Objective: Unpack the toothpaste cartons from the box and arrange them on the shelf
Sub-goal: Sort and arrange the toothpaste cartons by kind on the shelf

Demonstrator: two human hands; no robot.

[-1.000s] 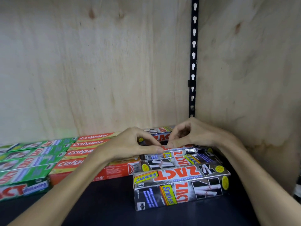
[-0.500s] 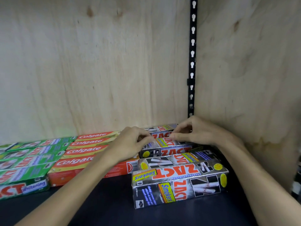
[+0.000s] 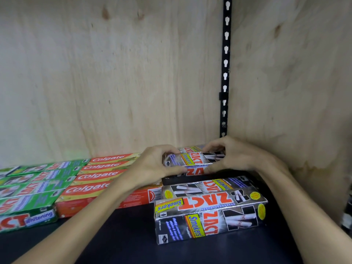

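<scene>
A silver Zact Smokers carton (image 3: 193, 159) is held at the back right of the dark shelf (image 3: 123, 235), tilted with its front face turned up. My left hand (image 3: 154, 164) grips its left end and my right hand (image 3: 226, 155) grips its right end. Another silver carton (image 3: 190, 149) lies behind it against the back wall. In front, past a dark gap, two more silver Zact cartons (image 3: 209, 202) lie side by side. Red Colgate cartons (image 3: 99, 176) fill the middle and green Zact Whitening cartons (image 3: 30, 189) the left.
A plywood back wall (image 3: 114, 82) and right side wall (image 3: 295, 82) close in the shelf corner. A black slotted shelf rail (image 3: 225, 63) runs up the corner. The unpacking box is out of view.
The silver carton between my hands has moved back toward the wall and tipped up, leaving a dark gap behind the two front cartons. Both hands moved back with it.
</scene>
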